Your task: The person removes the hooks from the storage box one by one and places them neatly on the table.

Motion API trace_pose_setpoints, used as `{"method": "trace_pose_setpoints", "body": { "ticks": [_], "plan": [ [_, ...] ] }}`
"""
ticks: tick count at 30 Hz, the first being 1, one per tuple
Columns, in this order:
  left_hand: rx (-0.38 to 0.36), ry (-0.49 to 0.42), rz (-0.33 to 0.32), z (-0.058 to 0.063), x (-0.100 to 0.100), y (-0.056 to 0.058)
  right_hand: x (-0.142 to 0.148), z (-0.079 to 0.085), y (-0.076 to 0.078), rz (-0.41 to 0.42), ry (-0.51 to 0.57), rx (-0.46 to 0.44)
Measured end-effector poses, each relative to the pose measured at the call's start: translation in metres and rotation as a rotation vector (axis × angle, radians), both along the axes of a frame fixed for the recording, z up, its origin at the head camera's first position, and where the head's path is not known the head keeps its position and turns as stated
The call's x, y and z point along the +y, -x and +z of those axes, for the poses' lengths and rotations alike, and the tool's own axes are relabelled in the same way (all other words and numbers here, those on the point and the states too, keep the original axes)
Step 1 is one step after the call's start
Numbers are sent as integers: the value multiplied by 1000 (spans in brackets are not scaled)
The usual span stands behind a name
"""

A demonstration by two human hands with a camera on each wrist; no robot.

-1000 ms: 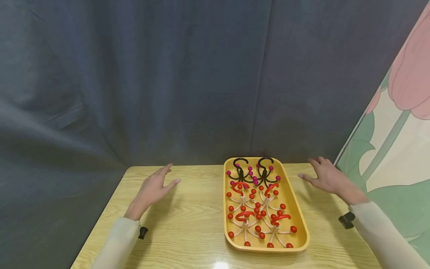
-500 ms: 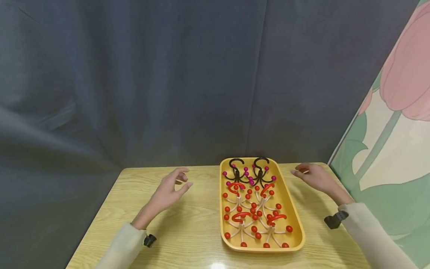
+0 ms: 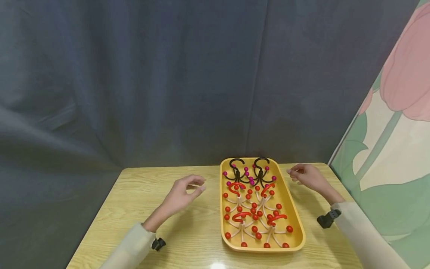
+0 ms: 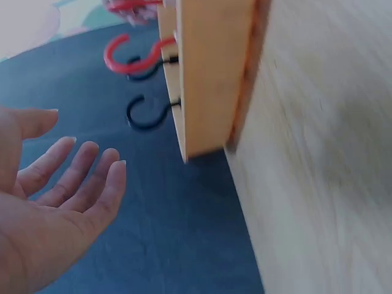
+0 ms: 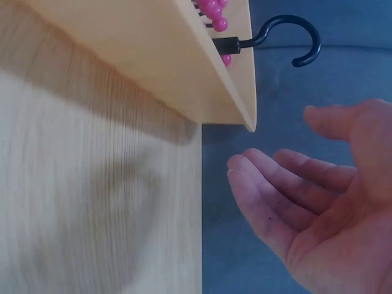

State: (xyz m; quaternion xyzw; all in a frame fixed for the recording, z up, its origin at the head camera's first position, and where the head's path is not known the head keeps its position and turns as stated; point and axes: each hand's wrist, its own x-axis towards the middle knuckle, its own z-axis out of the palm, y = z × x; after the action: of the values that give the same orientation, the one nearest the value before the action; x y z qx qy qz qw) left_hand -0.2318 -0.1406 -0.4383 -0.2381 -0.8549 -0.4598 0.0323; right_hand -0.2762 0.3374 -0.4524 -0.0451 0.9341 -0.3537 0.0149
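Note:
A yellow tray [image 3: 298, 209] holds several hooks with splayed, ball-tipped legs. At its far end stand two black hooks with magenta balls, one on the left [image 3: 237, 175] and one on the right [image 3: 261, 173]. Nearer are several red-topped hooks [image 3: 242, 217] with pale legs and red balls. My left hand [image 3: 181, 196] hovers left of the tray, fingers loosely bent and holding nothing. On the other side, my right hand [image 3: 309, 177] is close to the tray's far right rim, also holding nothing. The right wrist view shows its relaxed fingers [image 5: 263, 202] below a black hook [image 5: 288, 40].
The tray stands on a wood-grain table [image 3: 161, 228] near its far edge. A dark curtain [image 3: 188, 82] hangs behind the table, and a flower-patterned panel [image 3: 386, 149] rises on the right. Each wrist wears a small black device [image 3: 158, 244].
My left hand has moved right toward the tray. My right hand has come left, nearer the tray's rim, with its fingers more bent. The hooks have stayed in place.

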Motion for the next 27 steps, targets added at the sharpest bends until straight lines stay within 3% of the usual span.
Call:
{"method": "trace_pose_setpoints", "body": {
  "ticks": [7,16,27],
  "plan": [
    [-150,-69,-81,-1,15,-11,-7,-4,2,-34,168,-133],
    [-342,-119,-187,3,38,-26,-9,-12,12,-52,288,-241],
    [-401,-78,-269,-3,56,-35,-6,-24,18,-48,428,-359]
  ]
}}
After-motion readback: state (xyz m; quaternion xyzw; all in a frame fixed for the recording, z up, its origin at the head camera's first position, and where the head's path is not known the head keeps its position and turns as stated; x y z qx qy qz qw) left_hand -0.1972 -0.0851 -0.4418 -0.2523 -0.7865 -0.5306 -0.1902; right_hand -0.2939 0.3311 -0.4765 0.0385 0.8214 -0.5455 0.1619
